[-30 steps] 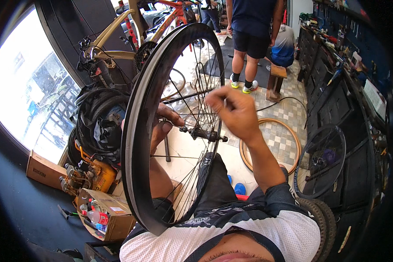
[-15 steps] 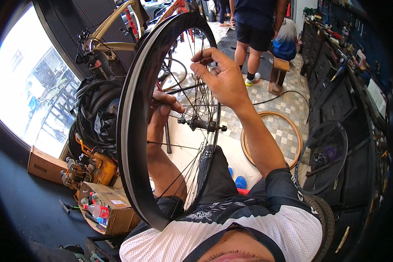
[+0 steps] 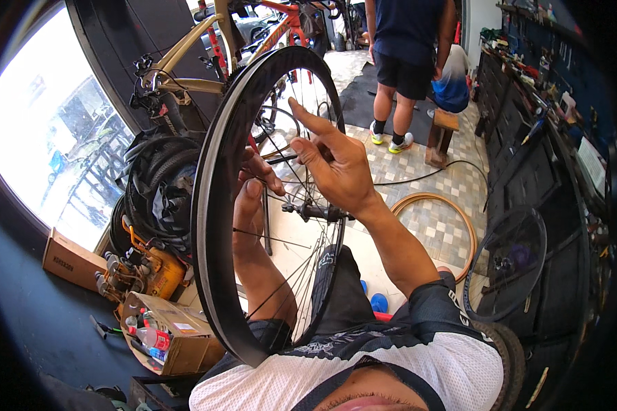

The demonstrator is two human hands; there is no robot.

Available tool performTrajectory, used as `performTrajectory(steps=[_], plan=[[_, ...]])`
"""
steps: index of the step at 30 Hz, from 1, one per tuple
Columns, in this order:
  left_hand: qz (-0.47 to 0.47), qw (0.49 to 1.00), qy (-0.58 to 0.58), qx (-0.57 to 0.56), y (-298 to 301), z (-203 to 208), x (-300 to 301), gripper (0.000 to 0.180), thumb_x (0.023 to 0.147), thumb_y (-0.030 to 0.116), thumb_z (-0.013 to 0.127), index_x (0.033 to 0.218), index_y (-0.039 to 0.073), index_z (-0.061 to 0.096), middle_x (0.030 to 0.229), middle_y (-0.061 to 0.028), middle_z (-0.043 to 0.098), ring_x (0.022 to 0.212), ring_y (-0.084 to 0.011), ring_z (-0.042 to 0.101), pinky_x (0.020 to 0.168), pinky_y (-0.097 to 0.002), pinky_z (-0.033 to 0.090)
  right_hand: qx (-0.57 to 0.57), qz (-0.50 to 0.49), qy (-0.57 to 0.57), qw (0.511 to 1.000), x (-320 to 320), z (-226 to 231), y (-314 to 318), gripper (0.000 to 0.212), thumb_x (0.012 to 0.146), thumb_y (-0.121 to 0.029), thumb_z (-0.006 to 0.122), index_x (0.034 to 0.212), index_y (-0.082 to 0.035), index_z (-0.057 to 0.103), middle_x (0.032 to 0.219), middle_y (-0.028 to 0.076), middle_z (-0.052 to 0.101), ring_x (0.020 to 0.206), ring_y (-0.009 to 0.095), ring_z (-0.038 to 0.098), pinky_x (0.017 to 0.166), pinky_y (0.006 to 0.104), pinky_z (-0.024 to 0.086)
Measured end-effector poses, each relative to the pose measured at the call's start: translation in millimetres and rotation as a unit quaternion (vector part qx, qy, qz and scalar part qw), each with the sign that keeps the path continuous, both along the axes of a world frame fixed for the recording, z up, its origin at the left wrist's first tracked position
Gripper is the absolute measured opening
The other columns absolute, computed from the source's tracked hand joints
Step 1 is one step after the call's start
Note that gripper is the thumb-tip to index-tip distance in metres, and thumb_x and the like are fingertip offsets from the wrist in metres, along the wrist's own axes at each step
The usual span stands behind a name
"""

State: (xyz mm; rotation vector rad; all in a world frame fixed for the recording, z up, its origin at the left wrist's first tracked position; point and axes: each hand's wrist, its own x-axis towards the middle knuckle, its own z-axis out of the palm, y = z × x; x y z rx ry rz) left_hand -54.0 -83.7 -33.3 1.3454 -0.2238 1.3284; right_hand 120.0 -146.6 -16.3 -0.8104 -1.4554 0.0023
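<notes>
Wheel (image 3: 216, 226): black deep-rim bicycle wheel, held upright on edge in front of the chest, lower rim close to the lap.
Hub (image 3: 307, 209): at the wheel's middle, axle end sticking out toward the right wrist.
Spokes (image 3: 289, 277): thin, dark, fanning from hub to rim.
Right hand (image 3: 336, 168): on the near side of the wheel, just above the hub; index finger stretched up, other fingers curled loosely among the spokes, apparently pinching one; exact grip hard to tell.
Left hand (image 3: 252, 185): reached through the wheel, behind the spokes; fingers half curled, tips touching spokes near the rim's upper half; whether closed on one cannot be told.
Cardboard box (image 3: 175, 335): left of the wheel's lower rim, open, holding bottles.
Pile of tyres (image 3: 158, 185): left of the wheel, against the window.
Bicycle (image 3: 206, 48): tan frame, beyond the wheel's top.
Tan tyre (image 3: 459, 219): flat on the tiled floor, right of the wheel.
Second wheel (image 3: 504, 264): further right, leaning by the dark cabinets.
Another person (image 3: 404, 61): standing beyond the wheel, in dark shorts.
</notes>
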Motion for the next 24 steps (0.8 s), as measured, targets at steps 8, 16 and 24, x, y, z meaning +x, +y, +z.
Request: performTrajectory(steps=[8, 16, 24], plan=[[0.048, 0.997, 0.038, -0.041, 9.4, -0.7, 14.0, 0.05, 0.115, 0.036, 0.049, 0.152, 0.002, 0.05, 0.107, -0.0114, 0.065, 0.069, -0.0168, 0.063, 0.059, -0.0334, 0.056, -0.119, 0.214, 0.025, 0.969, 12.8, 4.7, 11.4, 0.049, 0.1, 0.009, 0.06, 0.147, -0.004, 0.064, 0.131, 0.012, 0.074, 0.113, 0.014, 0.07, 0.099, 0.0304, 0.057], [0.132, 0.986, 0.023, -0.101, -2.3, 17.6, 41.5, 0.03, 0.108, 0.032, 0.066, 0.116, 0.003, 0.071, 0.062, -0.002, 0.057, 0.046, -0.0087, 0.051, 0.039, -0.0241, 0.039, -0.198, 0.319, 0.044, 0.926, 25.5, 9.6, 10.2, 0.052, 0.098, 0.017, 0.055, 0.146, -0.001, 0.064, 0.137, 0.008, 0.07, 0.119, 0.013, 0.067, 0.105, 0.0273, 0.055], [-0.006, 0.999, -0.026, -0.045, 9.4, 22.2, 33.0, 0.049, 0.099, 0.024, 0.076, 0.123, -0.015, 0.057, 0.098, -0.0312, 0.07, 0.051, -0.0252, 0.067, 0.038, -0.0315, 0.053, -0.141, 0.163, 0.08, 0.973, 24.5, -0.3, -1.9, 0.03, 0.105, -0.004, 0.064, 0.134, -0.001, 0.072, 0.111, 0.006, 0.077, 0.097, 0.007, 0.068, 0.083, 0.0243, 0.056]])
